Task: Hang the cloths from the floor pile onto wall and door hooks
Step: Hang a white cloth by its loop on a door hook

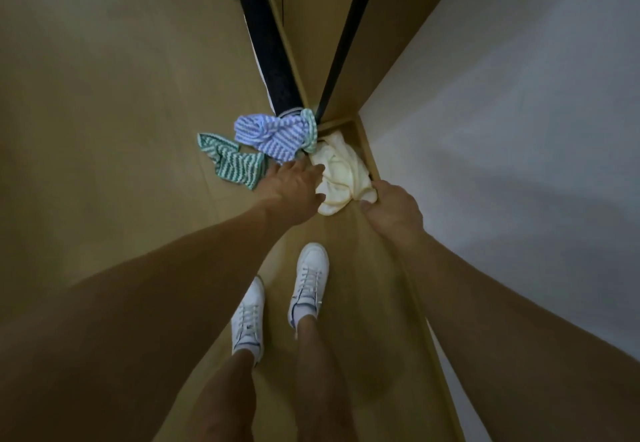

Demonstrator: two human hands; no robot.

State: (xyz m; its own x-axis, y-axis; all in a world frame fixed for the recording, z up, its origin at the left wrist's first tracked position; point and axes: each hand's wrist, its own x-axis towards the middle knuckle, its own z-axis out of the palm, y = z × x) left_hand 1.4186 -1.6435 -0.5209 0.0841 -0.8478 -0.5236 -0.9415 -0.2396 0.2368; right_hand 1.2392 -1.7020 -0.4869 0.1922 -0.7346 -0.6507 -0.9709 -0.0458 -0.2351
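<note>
Cream cloth [341, 171] — both hands at it, grip hidden.

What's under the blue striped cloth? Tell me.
The blue striped cloth lies over part of a green striped cloth, whose edge also shows at its right, and on the wood floor. Anything else beneath is hidden.

Cream cloth [341, 171] crumpled in floor corner; blue-striped cloth [273, 137], green-striped cloth [230, 161] beside, possibly overlapping.

white sneakers [308, 282], tan floor [104, 112], black rolled mat [268, 54], white wall [519, 112]
</note>
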